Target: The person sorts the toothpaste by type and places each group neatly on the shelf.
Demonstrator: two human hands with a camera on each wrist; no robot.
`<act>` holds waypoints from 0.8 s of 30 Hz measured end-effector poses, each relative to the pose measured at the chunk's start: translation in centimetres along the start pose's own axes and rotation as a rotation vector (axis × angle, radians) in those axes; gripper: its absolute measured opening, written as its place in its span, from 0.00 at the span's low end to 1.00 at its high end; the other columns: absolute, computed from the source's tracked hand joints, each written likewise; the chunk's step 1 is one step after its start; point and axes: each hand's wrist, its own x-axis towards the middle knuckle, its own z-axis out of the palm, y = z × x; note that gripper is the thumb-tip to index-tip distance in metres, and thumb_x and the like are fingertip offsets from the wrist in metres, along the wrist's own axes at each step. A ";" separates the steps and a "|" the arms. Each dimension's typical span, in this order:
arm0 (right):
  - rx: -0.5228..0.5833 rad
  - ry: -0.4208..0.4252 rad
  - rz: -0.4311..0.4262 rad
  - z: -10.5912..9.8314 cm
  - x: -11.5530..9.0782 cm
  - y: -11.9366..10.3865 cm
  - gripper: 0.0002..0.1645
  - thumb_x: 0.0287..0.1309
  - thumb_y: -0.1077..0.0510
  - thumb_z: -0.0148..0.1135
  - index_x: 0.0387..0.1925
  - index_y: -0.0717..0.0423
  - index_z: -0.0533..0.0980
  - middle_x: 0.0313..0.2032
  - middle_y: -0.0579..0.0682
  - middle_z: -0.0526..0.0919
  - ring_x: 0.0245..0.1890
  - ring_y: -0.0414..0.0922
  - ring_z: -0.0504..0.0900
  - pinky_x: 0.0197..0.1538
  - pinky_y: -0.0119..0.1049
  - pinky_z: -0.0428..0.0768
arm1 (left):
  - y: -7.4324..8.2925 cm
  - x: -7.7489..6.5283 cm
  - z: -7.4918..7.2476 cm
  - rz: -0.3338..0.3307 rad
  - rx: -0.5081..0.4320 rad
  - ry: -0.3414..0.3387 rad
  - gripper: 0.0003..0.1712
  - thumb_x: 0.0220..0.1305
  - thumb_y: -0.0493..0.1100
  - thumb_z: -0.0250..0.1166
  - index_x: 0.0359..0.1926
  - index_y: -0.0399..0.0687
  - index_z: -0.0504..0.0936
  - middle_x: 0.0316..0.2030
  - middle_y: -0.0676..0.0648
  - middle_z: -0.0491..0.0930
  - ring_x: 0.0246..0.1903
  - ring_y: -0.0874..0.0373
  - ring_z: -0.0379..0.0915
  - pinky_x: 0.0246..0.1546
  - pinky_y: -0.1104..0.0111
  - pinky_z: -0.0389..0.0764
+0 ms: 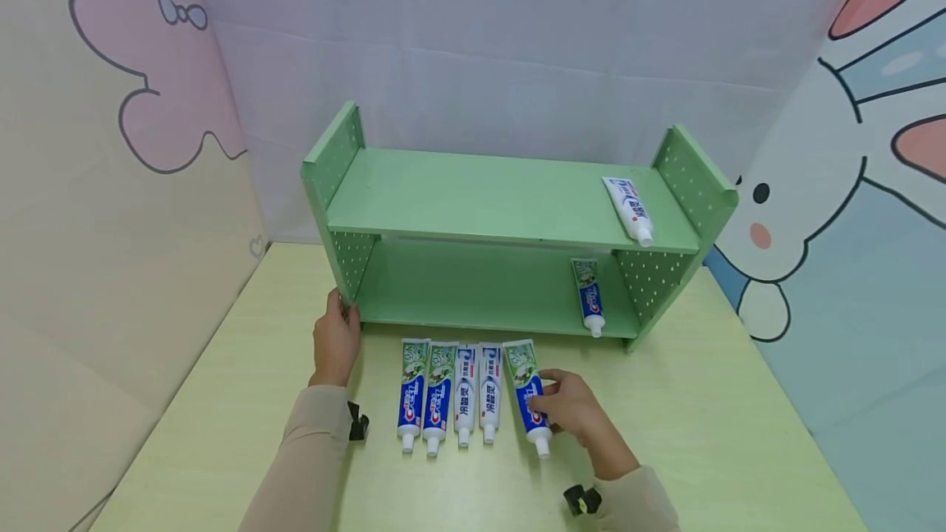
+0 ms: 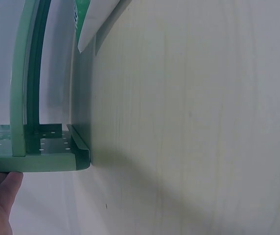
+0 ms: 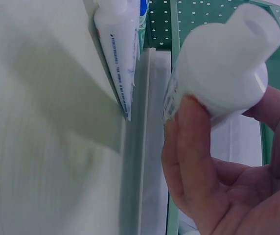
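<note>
My right hand holds a blue, green and white toothpaste tube between thumb and fingers, its cap end toward me. In the right wrist view that tube's white cap stands out above my fingers. My left hand grips the lower front edge of the left side panel of a green two-tier shelf; in the left wrist view the fingers lie against the panel's edge. Left of the held tube, two white tubes and two blue-green tubes lie in a row on the table.
A white toothpaste tube lies at the right of the upper tier. On the lower tier, also at the right, lies a blue-green tube. The shelf stands on a pale yellow table, with cartoon-printed walls on both sides.
</note>
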 end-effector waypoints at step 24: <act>-0.001 0.055 -0.072 -2.3 1.3 -2.9 0.35 0.58 0.67 0.65 0.66 0.69 0.64 0.44 0.62 0.77 0.33 0.49 0.82 0.30 0.42 0.81 | 0.0 0.0 0.0 0.006 -0.007 0.007 0.20 0.72 0.35 0.55 0.62 0.34 0.67 0.45 0.27 0.79 0.40 0.34 0.80 0.34 0.45 0.77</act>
